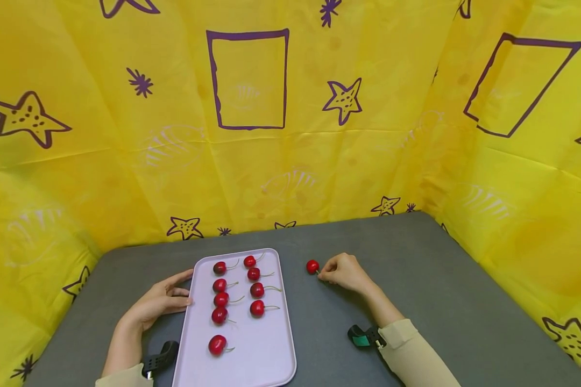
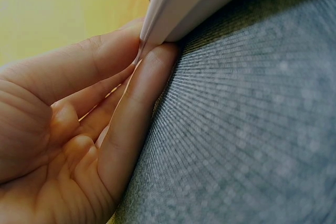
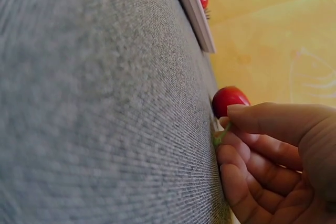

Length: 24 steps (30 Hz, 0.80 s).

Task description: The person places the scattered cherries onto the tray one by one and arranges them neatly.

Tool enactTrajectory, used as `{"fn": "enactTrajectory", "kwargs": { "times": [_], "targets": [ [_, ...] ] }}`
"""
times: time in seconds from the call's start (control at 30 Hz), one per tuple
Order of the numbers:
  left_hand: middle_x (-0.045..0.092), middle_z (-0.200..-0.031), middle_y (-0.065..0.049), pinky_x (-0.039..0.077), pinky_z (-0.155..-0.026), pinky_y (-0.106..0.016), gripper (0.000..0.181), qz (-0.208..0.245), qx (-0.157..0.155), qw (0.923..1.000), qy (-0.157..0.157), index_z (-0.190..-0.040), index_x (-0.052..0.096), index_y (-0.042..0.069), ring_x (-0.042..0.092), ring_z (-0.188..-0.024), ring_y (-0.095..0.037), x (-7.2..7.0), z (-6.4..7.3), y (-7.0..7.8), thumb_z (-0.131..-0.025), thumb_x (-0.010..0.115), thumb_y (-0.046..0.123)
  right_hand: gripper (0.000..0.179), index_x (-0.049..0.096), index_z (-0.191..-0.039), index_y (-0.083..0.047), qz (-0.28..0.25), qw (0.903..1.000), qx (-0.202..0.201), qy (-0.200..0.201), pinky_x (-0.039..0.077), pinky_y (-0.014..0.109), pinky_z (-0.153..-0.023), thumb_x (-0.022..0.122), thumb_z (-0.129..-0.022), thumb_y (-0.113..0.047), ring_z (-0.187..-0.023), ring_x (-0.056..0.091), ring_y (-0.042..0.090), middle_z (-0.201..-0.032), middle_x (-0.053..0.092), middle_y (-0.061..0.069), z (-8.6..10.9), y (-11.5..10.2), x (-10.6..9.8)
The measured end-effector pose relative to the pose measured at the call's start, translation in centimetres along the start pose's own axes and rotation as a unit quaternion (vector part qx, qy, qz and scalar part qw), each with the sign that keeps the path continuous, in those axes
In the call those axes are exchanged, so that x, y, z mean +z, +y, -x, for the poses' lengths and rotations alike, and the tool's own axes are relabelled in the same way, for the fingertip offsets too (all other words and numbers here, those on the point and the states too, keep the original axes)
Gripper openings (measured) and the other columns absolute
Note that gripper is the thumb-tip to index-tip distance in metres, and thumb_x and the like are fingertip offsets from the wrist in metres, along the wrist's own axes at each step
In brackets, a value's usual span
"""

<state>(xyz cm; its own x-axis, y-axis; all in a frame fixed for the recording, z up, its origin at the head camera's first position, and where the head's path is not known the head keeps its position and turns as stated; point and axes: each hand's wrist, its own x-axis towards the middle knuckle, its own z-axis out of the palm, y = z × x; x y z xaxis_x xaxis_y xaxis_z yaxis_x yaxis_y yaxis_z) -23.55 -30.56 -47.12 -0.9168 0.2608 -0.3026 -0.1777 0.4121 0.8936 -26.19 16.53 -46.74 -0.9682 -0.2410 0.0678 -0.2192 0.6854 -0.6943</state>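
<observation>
A pale lilac tray [image 1: 252,349] lies on the grey table, bearing several red cherries with stems in two columns, one cherry [image 1: 217,345] lying apart near the front. At its left edge my left hand [image 1: 157,303] pinches the rim; in the left wrist view the thumb and a finger [image 2: 152,72] meet at the tray's edge [image 2: 173,9]. To the right of the tray, my right hand [image 1: 345,273] pinches the green stem [image 3: 223,136] of a single cherry [image 1: 312,266]. That cherry [image 3: 230,100] is at the table surface, just beyond the fingertips; whether it touches the cloth I cannot tell.
Grey cloth covers the table [image 1: 445,301]. A yellow curtain [image 1: 252,177] with purple stars and frames hangs behind and along both sides. Black wrist straps [image 1: 363,337] sit at both sleeves.
</observation>
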Motion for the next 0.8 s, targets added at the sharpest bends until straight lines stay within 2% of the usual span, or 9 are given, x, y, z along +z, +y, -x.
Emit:
{"fn": "enactTrajectory", "kwargs": {
  "times": [0.23,0.57,0.8],
  "targets": [
    [0.06,-0.117,-0.017,0.061,-0.086,-0.028,0.085,-0.002,0.003,1.0,0.001,-0.156,0.023,0.005,0.061,-0.098,-0.015,0.04,0.06,-0.03,-0.089,0.073,0.021,0.011,0.076,-0.069,-0.019,0.01,0.9999,-0.005,0.003,0.041,0.019,-0.048,0.079,-0.079,-0.021,-0.053,0.054,0.005,-0.057,0.063,-0.006,-0.03,-0.08,0.1],
    [0.061,-0.115,-0.013,0.061,-0.086,-0.028,0.085,0.004,0.012,0.9998,-0.016,-0.157,0.02,0.003,0.062,-0.098,-0.012,-0.12,-0.04,-0.21,-0.09,0.071,0.019,0.008,0.076,-0.071,-0.019,0.022,0.9995,-0.023,0.008,0.04,0.017,-0.051,0.076,-0.079,-0.018,-0.055,0.052,0.004,-0.059,0.064,-0.007,-0.1,-0.25,0.06],
    [0.06,-0.117,-0.016,0.061,-0.086,-0.028,0.085,0.0,0.002,1.0,-0.003,-0.157,0.022,0.005,0.061,-0.099,-0.015,-0.03,-0.09,-0.19,-0.089,0.072,0.02,0.007,0.076,-0.073,-0.02,0.028,0.9986,-0.042,0.013,0.041,0.017,-0.052,0.075,-0.079,-0.018,-0.057,0.052,0.002,-0.062,0.066,-0.009,-0.16,-0.52,0.1]
  ]
}}
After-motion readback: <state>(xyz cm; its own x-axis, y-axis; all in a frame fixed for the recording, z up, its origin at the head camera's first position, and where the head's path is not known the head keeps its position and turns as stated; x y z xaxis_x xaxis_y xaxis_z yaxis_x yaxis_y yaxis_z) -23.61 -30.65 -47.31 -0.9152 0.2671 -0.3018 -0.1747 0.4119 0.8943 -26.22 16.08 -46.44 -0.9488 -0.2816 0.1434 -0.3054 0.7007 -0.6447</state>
